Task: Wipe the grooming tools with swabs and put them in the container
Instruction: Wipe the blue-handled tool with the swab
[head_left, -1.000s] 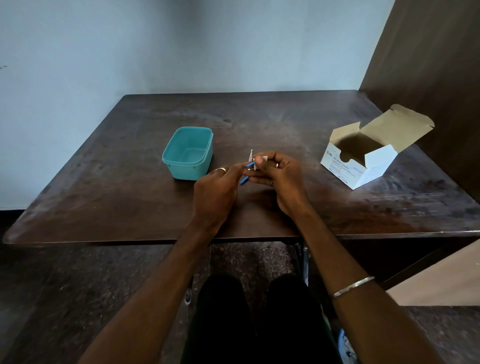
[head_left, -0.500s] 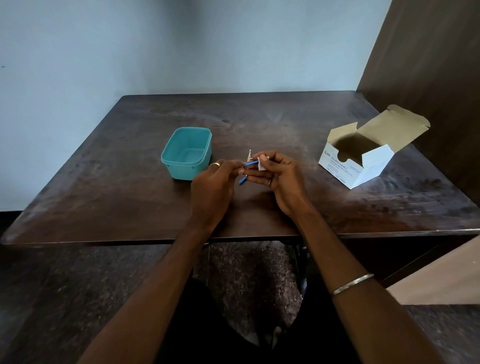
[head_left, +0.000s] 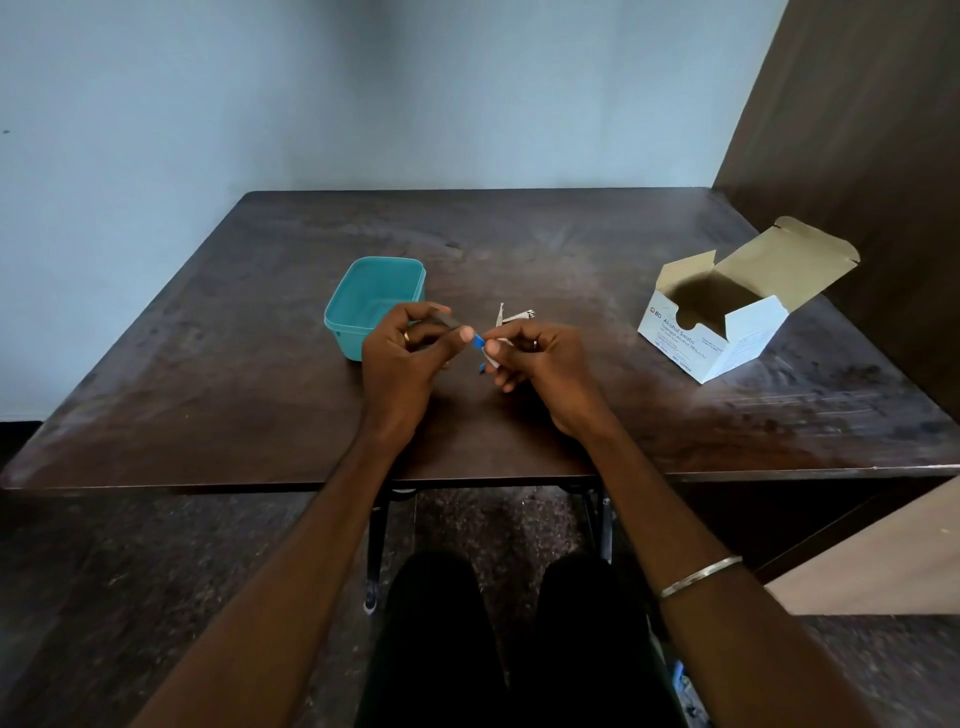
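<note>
A teal container (head_left: 375, 301) stands open on the dark wooden table (head_left: 208, 364), left of centre, its long side running away from the person. It is the leftmost thing on the tabletop. Its near right corner is hidden behind the left hand (head_left: 402, 358).

That hand hovers above the table just in front of the container, fingers curled and thumb tip pressed against the blue-handled grooming tool (head_left: 478, 341). A ring shows on one finger. A thin dark part of the tool seems to run from the thumb back under the curled fingers toward the container, so the long axis lies roughly left to right, tilted slightly toward the far left; how far it reaches inside the hand cannot be made out. Only a short blue piece shows in the gap between the two hands, and a second blue tip peeks out lower, under the right hand (head_left: 540, 369).

The right hand sits just beside the left, fingers curled around a white swab (head_left: 493, 358) wrapped against the blue end of the tool. Behind its knuckles, a torn swab wrapper (head_left: 514, 315) stands up from the table. A bangle circles the right forearm.

Well to the right, an open swab box (head_left: 711, 338) rests near the table's right edge, its lid flap raised.
</note>
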